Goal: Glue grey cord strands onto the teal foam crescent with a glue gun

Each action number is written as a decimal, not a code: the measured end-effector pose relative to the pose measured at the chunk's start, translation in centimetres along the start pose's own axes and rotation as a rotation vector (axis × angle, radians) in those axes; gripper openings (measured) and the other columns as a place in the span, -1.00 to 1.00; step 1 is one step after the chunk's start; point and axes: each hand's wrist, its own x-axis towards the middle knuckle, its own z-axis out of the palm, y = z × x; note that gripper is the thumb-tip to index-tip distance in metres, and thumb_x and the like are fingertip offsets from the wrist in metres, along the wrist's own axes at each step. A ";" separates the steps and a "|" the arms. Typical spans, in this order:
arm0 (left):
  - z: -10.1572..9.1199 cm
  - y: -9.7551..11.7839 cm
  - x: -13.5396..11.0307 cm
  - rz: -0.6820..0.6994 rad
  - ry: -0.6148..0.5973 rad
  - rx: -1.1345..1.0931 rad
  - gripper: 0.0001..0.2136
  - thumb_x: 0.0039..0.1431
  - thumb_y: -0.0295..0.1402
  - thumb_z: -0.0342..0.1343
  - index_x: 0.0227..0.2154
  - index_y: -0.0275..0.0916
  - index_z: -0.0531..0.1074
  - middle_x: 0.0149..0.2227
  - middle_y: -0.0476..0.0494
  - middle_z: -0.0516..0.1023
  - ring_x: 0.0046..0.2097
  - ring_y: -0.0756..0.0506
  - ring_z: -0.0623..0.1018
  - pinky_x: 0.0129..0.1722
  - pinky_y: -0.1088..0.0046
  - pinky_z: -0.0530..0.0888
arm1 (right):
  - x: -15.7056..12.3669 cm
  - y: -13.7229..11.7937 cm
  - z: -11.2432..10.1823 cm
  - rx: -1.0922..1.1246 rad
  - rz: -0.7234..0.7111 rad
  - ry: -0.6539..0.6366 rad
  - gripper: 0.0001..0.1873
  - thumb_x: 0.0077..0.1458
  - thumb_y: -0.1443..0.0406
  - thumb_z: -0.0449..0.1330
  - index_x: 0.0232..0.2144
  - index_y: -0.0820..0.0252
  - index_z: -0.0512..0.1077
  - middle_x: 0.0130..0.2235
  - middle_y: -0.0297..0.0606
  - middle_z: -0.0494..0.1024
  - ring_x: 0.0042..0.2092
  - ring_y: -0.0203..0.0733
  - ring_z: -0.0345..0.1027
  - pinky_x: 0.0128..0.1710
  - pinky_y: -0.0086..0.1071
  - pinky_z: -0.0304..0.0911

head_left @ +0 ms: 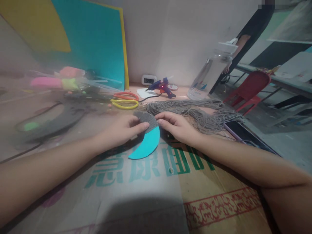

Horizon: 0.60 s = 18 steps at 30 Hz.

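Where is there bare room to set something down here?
Mostly the printed cardboard between the forearms, on the near side of the turquoise crescent. A smaller patch of tabletop shows between the glue gun and bottle. Beyond the crescent it is crowded with scissors and grey cord, a phone alongside.

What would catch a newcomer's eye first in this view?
Probably the bright turquoise crescent at the center, its upper part gray, held by the left hand with the right hand at its right edge. Then perhaps the big teal sheet standing at upper left and the gray cord bundle beyond the right hand.
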 end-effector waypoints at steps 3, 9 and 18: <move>0.1 -0.1 0.0 0.001 -0.020 -0.012 -0.57 0.14 0.05 0.03 -0.54 -0.25 0.35 -0.65 0.00 0.42 -0.61 0.00 0.39 -0.65 0.52 0.22 | 0.0 -0.1 -0.1 -0.033 0.000 -0.017 -0.76 0.20 0.17 0.07 -0.34 0.23 0.41 -0.46 -0.39 0.38 -0.43 -0.36 0.21 -0.42 -0.46 0.15; 0.1 -0.2 0.0 0.058 0.025 0.091 -0.56 0.16 0.05 0.01 -0.59 -0.24 0.33 -0.65 -0.01 0.40 -0.59 0.00 0.37 -0.63 0.51 0.16 | -0.2 -0.4 0.1 -0.068 0.066 -0.038 -0.76 0.08 0.16 0.21 -0.43 0.23 0.37 -0.52 -0.43 0.33 -0.50 -0.40 0.14 -0.50 -0.48 0.08; 0.2 -0.4 0.2 0.183 0.038 0.190 -0.57 0.16 0.03 0.03 -0.59 -0.24 0.23 -0.60 0.03 0.33 -0.51 0.01 0.35 -0.55 0.51 0.18 | -0.2 -0.6 0.2 -0.117 0.083 -0.009 -0.71 0.13 0.12 0.15 -0.47 0.23 0.34 -0.54 -0.43 0.31 -0.51 -0.40 0.15 -0.51 -0.48 0.08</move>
